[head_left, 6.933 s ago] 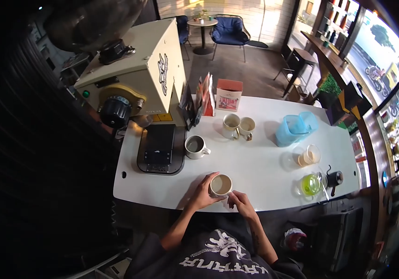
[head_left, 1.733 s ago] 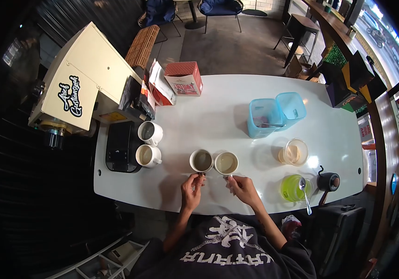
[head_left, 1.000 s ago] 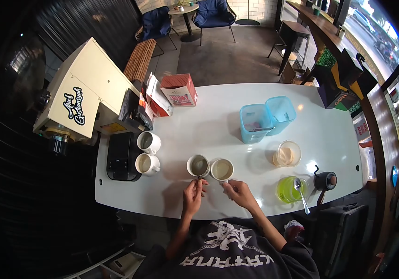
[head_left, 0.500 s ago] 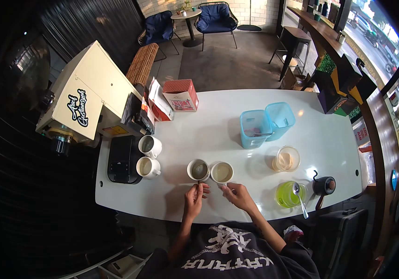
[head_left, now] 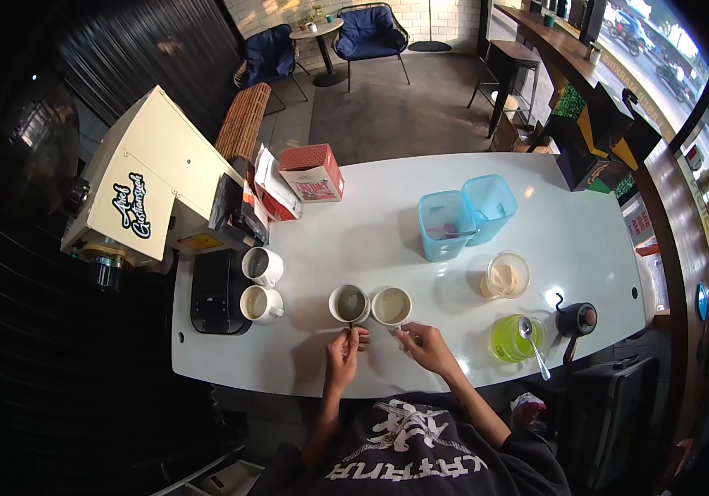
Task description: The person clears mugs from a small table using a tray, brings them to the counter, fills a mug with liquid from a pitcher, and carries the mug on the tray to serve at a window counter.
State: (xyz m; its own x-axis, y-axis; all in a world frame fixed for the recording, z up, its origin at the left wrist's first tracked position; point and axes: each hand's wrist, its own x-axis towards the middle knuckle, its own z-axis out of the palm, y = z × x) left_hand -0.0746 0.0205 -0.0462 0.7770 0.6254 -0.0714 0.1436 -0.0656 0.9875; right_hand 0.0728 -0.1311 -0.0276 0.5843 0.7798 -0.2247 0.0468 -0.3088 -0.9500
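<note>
The left hand (head_left: 343, 354) and right hand (head_left: 427, 349) are bare, and so are the forearms (head_left: 331, 407) behind them. Farther back come short black sleeves (head_left: 536, 460). The shirt (head_left: 445, 438) is black too, with a white picture (head_left: 401, 423) nearest the hands and a row of big, chunky white letters (head_left: 409, 471) farther back. A small dark mark (head_left: 461, 398) is on the arm behind the right hand

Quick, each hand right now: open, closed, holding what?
Left hand: closed, holding the darker-inside round white ceramic mug by its handle.
Right hand: closed, holding the paler-inside round white ceramic mug by its handle.
</note>
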